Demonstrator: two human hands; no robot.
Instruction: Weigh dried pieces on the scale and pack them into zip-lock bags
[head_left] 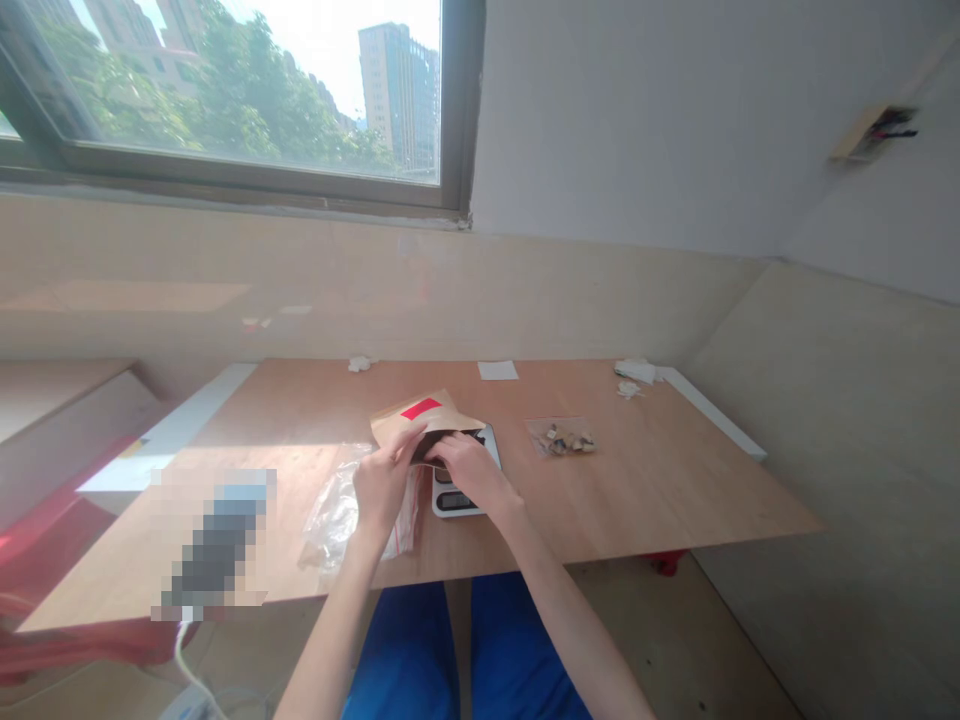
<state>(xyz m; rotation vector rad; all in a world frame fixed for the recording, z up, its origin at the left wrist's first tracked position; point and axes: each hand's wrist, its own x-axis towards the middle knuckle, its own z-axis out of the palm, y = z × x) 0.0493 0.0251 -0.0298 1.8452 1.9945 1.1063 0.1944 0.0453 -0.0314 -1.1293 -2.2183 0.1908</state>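
A brown paper pouch [424, 412] with a red label lies tilted over a small white digital scale [459, 495] on the wooden table [660, 480]. My left hand [384, 480] grips the pouch's near left edge, fingers closed on it. My right hand [471, 468] rests at the pouch's open mouth, above the scale, with fingers curled; what they pinch is hidden. Clear plastic bags [337, 510] lie under and left of my left hand.
A small clear bag of brown and pale pieces [564, 438] sits right of the scale. A white paper slip [497, 370] and crumpled white scraps [636, 372] lie near the far edge. A blurred-out object [214, 540] sits at the table's near left. Walls enclose the far and right sides.
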